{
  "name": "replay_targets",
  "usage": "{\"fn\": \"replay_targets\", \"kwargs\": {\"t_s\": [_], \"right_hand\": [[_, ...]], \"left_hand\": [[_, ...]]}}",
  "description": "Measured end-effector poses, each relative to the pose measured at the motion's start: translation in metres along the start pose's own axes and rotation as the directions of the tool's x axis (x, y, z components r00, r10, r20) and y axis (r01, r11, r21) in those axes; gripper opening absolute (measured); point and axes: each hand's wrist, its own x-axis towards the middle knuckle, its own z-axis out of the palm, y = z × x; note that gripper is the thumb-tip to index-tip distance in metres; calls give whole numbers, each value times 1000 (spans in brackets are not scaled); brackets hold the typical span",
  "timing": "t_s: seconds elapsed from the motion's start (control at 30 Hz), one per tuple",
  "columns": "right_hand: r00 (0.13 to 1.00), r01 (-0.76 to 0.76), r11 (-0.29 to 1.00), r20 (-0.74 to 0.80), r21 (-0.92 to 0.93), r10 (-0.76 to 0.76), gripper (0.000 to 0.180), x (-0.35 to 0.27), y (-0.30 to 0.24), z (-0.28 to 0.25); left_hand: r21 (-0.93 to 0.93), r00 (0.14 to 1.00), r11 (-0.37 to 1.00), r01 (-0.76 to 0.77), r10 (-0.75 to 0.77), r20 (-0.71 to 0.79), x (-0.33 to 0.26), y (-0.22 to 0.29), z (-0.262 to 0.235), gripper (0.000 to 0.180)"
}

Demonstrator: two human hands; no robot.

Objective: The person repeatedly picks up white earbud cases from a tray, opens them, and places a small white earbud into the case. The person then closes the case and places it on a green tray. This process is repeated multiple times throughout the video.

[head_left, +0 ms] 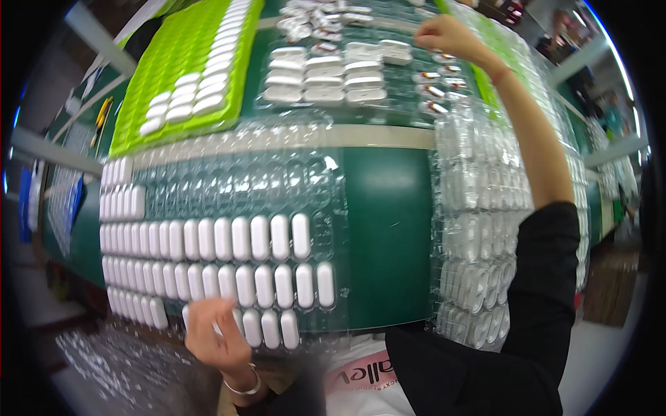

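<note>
A clear plastic blister tray (208,180) lies on the green table, partly filled with rows of white oblong cases (239,239). My left hand (211,333) is at the tray's near edge, fingers curled on a white case in the bottom row. My right hand (447,35) reaches far out to the back right, fingers closed over small white parts (371,59) on a clear sheet; whether it holds one is hidden.
A lime-green tray (173,62) with white cases stands at the back left. Stacks of clear trays (479,229) run down the right side. More clear trays (111,360) lie at the lower left. Bare green table (388,236) shows between them.
</note>
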Motion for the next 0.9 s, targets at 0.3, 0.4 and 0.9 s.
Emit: {"fn": "replay_targets", "kwargs": {"t_s": [0.3,0.4,0.9], "right_hand": [[925,81,945,-329,-317,-190,12,-164,-128,-23],[921,40,908,-337,-416,-195,10,-210,-158,-17],[682,-579,803,-456,142,572,15,-376,-110,-27]], "left_hand": [[661,965,703,260,-191,-177,90,-187,-106,16],[647,948,710,279,-310,-68,126,-205,-85,20],[113,981,991,-70,89,-170,61,-51,-29,32]]}}
